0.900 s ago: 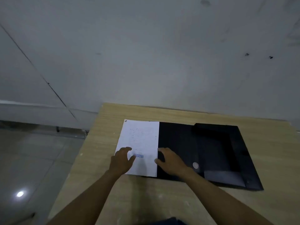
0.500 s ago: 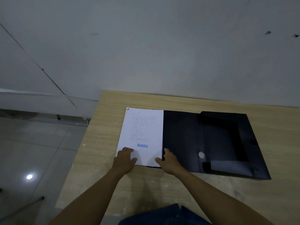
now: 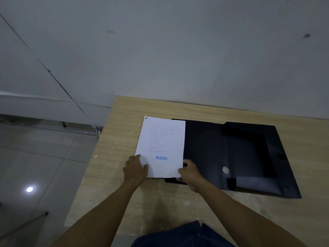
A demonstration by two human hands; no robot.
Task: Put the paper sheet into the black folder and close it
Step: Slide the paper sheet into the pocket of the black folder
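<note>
Sheet (image 3: 161, 143): white, printed text, blue "REJECTED" stamp near its near edge, small dark mark at far left corner. Lies flat, overlapping the folder's left edge.

Folder (image 3: 249, 157): black, open flat, cover to the left, tray with folded flaps to the right. Round silver fastener on the cover near its near edge.

wooden table (image 3: 204, 207) against grey wall (image 3: 178, 50) | tiled floor (image 3: 39, 166), bright reflection | possibly jeans (image 3: 183, 236) at bottom edge
</note>
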